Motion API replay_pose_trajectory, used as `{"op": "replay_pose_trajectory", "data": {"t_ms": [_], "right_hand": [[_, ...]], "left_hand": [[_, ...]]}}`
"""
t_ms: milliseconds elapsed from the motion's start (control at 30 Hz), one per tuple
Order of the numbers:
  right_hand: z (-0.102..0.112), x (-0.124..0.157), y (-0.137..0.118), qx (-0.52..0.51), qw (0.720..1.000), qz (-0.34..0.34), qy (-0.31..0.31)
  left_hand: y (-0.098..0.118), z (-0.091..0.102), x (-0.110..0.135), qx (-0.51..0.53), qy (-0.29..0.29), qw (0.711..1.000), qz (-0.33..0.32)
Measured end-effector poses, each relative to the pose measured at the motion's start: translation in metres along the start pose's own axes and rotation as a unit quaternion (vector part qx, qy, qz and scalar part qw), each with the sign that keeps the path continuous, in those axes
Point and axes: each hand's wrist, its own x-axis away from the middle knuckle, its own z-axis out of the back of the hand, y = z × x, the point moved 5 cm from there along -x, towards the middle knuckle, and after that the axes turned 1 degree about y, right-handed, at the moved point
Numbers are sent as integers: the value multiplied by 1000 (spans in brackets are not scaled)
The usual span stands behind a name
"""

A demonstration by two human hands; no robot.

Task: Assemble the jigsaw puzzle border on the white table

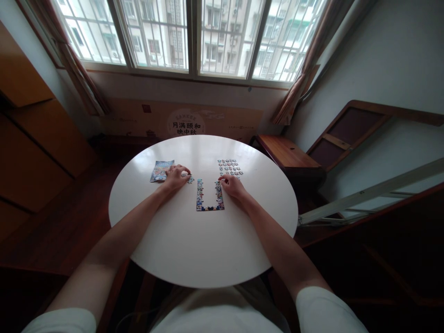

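A partly joined jigsaw puzzle (210,209) lies on the white round table (204,249), forming a U with its gap toward the window. At the top of its right column, my right hand (233,186) pinches a puzzle piece, mostly covered by the fingertips. My left hand (178,176) is curled, thumb and forefinger meeting above a few loose puzzle pieces (190,181); what they grip is too small to make out. Under and beside that hand's other fingers is a colourful picture sheet or packet (160,171). Beyond my right hand, several puzzle pieces (227,164) lie in rows.
A wooden bench or low stool (287,150) stands past the table's right far edge. Farther right, a framed wooden panel (350,132) leans by the wall, with a pale metal rail (367,192) nearby. Barred windows (225,41) and a printed board (187,118) are behind the table.
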Motion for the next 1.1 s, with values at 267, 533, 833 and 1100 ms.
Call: {"op": "replay_pose_trajectory", "data": {"t_ms": [267,533,833,1100], "right_hand": [[2,-2,0,-42,999,12,29],[9,5,-33,-159,968,162,105],[0,11,-48,-195,951,229,66],[-6,10,-50,-227,947,220,50]], "left_hand": [[18,12,3,109,37,989,-93],[68,3,27,293,-50,937,-182],[74,2,33,371,-54,919,-119],[76,0,35,392,-38,913,-106]]}}
